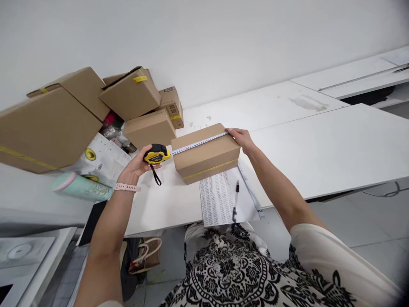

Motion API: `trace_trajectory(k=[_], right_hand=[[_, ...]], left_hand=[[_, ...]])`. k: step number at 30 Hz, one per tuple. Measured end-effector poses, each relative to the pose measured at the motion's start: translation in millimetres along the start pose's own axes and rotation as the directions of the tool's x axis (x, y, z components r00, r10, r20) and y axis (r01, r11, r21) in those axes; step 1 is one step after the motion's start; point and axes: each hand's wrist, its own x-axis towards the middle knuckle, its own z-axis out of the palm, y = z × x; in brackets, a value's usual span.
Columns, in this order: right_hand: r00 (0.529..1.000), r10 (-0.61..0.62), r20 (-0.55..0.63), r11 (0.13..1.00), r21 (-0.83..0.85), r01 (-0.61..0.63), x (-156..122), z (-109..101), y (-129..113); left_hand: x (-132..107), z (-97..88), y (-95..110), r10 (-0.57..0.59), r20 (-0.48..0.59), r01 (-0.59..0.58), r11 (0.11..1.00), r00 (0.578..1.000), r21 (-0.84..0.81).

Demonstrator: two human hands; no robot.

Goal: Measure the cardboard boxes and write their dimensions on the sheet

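My left hand (140,163) is closed round a yellow and black tape measure (157,154), whose black wrist strap (156,175) hangs down. From its case the white blade (200,143) runs out to the right along the top of a brown cardboard box (207,154). At the box's far right top edge, my right hand (241,138) pinches the blade's end against the cardboard. The box sits on the white table, with a strip of yellow tape along its near side. The left hand is just off the box's left end.
Printed sheets (217,198) and a pen (236,200) lie in front of the box. Several cardboard boxes (131,94) are stacked at the left, beside a mint-green bottle (84,187) and a white avocado-print package (104,157). A bag (150,256) stands below the table.
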Motion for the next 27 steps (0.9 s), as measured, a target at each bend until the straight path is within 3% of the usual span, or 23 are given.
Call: trace_trajectory(k=[10,27], right_hand=[[0.997,0.071,-0.011,0.993,0.098,-0.07,3.9,2.8,-3.5],[1.0,0.002,-0.03,0.999,0.037,-0.001,7.9,4.9,5.4]], left_hand=[[-1.5,-0.9,-2.8,0.013,0.011,-0.013,1.0,1.0,-0.012],[0.3,-3.1,-9.4,0.012,-0.007,-0.012,1.0,1.0,-0.008]])
